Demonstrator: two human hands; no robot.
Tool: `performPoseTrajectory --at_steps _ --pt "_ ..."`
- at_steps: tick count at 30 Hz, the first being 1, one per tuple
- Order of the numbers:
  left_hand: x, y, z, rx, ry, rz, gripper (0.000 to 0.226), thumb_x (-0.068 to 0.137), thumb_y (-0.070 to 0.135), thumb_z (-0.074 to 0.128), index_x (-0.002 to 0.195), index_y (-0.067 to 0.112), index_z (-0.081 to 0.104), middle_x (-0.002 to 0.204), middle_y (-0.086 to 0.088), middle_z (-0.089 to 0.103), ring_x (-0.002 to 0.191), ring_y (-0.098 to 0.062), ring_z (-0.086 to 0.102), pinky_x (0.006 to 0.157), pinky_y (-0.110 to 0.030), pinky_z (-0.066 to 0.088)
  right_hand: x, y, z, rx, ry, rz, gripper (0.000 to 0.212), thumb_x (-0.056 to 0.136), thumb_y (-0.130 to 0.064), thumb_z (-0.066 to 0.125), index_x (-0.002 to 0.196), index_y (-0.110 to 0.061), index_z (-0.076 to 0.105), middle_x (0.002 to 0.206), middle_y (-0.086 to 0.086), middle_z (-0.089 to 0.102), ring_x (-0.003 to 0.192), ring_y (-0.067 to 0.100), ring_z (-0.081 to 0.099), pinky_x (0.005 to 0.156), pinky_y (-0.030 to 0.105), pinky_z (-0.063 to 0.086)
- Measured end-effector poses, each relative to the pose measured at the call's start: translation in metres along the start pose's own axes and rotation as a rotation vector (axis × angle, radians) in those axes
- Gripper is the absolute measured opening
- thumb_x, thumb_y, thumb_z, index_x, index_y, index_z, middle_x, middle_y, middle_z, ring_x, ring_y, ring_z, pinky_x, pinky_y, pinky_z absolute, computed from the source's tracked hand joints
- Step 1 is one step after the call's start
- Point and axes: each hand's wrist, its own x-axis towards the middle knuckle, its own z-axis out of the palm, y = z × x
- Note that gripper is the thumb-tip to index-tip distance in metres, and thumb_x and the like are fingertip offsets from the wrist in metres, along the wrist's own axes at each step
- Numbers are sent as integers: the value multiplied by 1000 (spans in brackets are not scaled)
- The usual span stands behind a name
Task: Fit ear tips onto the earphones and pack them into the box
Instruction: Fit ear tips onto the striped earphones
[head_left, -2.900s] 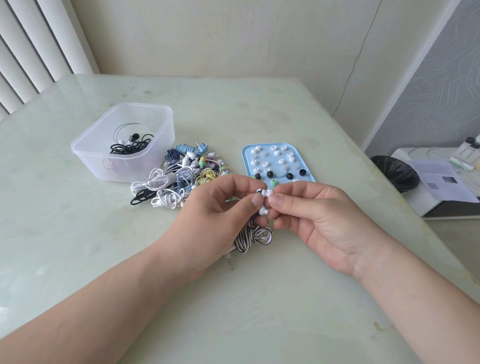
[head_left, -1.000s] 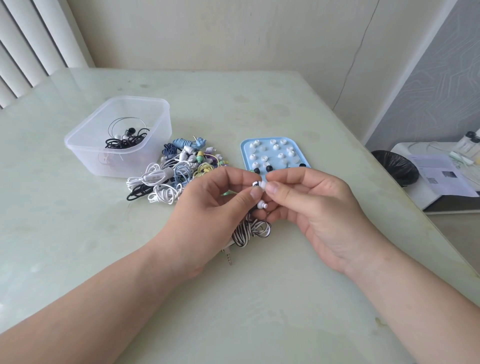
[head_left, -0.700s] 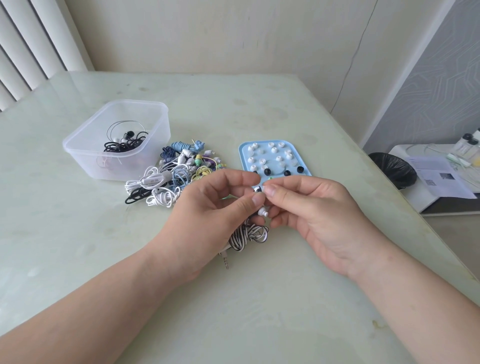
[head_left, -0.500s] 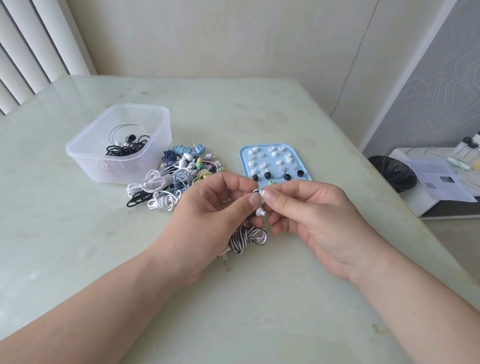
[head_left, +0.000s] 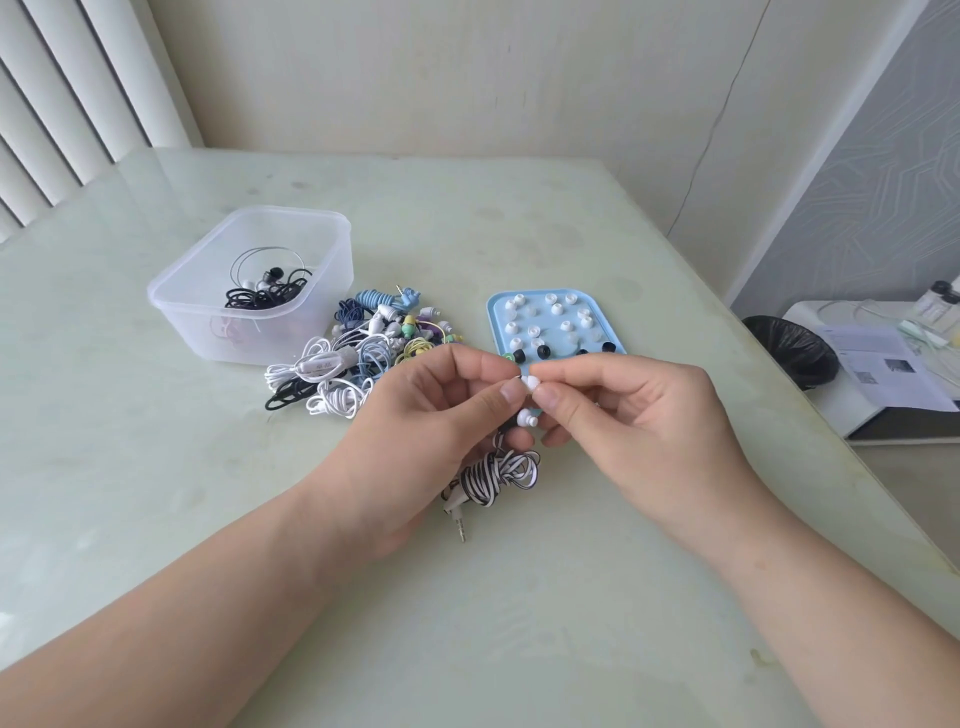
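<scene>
- Above the surface (head_left: 519, 623), my left grip (head_left: 415, 441) pinches the striped earphones (head_left: 498, 473), whose coiled cable hangs below.
- My right grip (head_left: 639, 415) pinches a white ear tip (head_left: 530, 383) against one earbud.
- Behind them are the clear box (head_left: 249, 332), an earphone pile (head_left: 363, 358) and a blue tray (head_left: 524, 292).
- The writing on the printed sheet (head_left: 883, 369) is too small to read.

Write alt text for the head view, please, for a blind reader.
The left hand holds a striped-cable earphone while the right hand pinches a white ear tip at it, over a table. Behind lie a blue tray of tips, an earphone pile and a clear box.

home rm, blinds (head_left: 78, 104), bin (head_left: 792, 351), papers (head_left: 883, 371)
</scene>
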Motion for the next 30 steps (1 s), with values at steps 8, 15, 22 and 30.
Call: performPoseTrajectory --at_steps 8,15,22,30 --pt "1 1 0 -22 -28 -12 14 88 11 70 101 5 68 84 -10 72 67 -20 67 61 -26 57 0 -5 -1 50 4 35 8 89 -5 76 94 -10 80 84 10 78 76 29 74 69 31 61" --pt "3 1 -2 -23 -51 -20 25 84 15 72 106 4 67 86 -8 72 68 -18 66 63 -24 57 0 -6 -1 3 11 39 11 90 -7 76 97 -13 80 84 8 78 75 28 72 70 36 61" --pt "3 3 -1 -77 -37 -53 35 80 15 74 113 8 64 86 -12 71 73 -24 65 72 -33 55 10 -12 -14 23 152 86 11 87 -13 79 97 -16 79 80 8 77 66 14 67 57 25 54" --pt "2 7 1 -95 -14 -71 36 79 14 73 113 7 64 85 -13 72 77 -28 71 79 -37 58 38 13 -38 -376 244 216 9 88 -23 77 79 -25 78 69 -16 73 59 -5 61 59 10 45"
